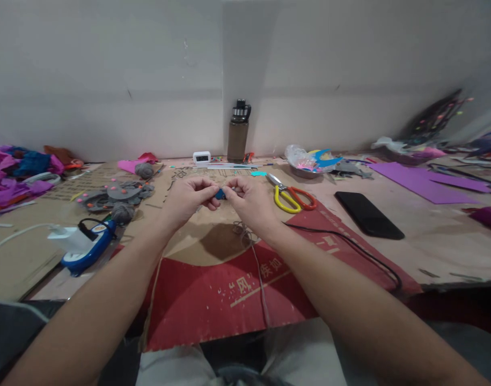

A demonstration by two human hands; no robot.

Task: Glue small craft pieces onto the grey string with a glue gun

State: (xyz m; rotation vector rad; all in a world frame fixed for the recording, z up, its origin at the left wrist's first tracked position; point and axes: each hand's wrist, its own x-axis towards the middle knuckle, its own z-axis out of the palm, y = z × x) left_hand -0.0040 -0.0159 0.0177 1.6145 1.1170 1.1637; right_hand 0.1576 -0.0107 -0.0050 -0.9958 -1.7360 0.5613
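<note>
blue piece, mostly hidden, pinched between left hand and right hand fingertips; shape unclear.

The blue piece, perhaps felt, is mostly hidden by fingers.

Matt cardboard sheet; glossy black phone; plastic-handled scissors.

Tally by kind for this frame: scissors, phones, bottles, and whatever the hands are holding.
Scissors: 1
Phone: 1
Bottle: 1
Blue piece, pinched between left hand and right hand: 1
Total: 4
</note>
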